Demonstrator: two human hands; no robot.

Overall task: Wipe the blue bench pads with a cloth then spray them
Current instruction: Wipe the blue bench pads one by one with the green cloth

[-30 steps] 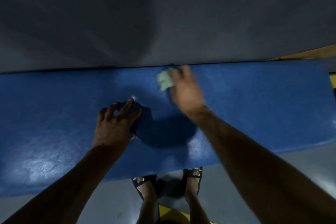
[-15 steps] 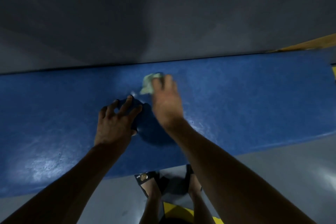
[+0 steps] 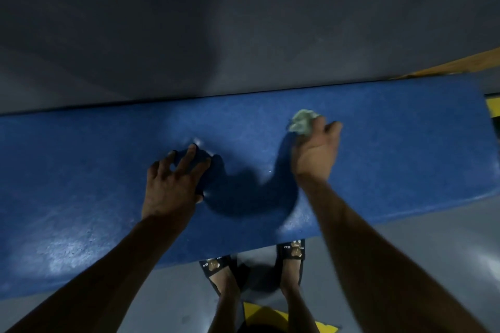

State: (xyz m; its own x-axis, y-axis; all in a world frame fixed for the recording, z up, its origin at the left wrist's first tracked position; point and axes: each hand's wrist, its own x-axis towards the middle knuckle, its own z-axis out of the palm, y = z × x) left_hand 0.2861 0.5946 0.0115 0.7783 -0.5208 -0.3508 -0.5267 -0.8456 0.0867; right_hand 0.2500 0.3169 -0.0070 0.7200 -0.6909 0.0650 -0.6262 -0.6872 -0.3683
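Head | right hand point(image 3: 315, 153) grips cloth point(image 3: 302, 121) on blue pad point(image 3: 392, 143) | left hand point(image 3: 173, 184) clutches dark object point(image 3: 201, 163)

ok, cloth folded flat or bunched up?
Bunched. The cloth is a crumpled wad under the right hand's fingers, pressed on the blue pad.

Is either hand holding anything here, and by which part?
The right hand grips a bunched pale cloth at its near side. The left hand clasps a dark object, too obscured to identify.
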